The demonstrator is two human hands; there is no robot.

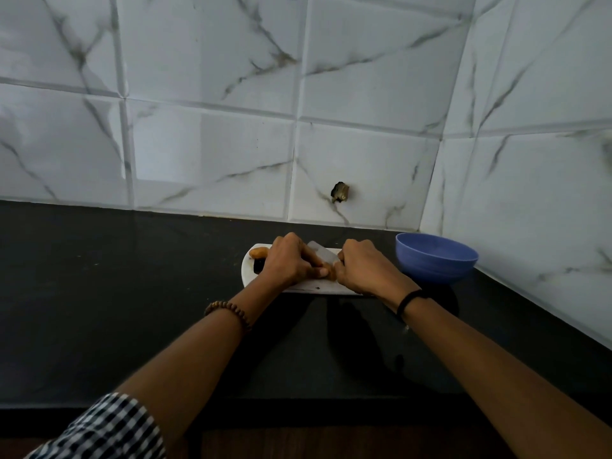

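As two bare forearms reach out over a black counter [132, 293], a checked sleeve [106, 429] shows at the near left edge, rolled up above the elbow. A beaded bracelet [228, 311] circles the left wrist and a thin black band [410, 298] the right. Beyond them, both hands meet over a white chopping board [248, 273] lying flat on the counter. The left hand [291, 260] has its fingers curled and drawn together, their tips pinching an orange piece [329, 271] against the middle of the board. The right hand [364, 266] is closed in a fist round the handle of a knife [319, 255], whose pale blade slants up between the two hands, just beside the orange piece. At the board's far left end lie a second orange lump [259, 251] and a dark scrap [258, 265]. A blue bowl [437, 260] stands just right of the board, in the corner. Behind, a marbled tile wall [364, 127] shows a small broken hole [340, 192].
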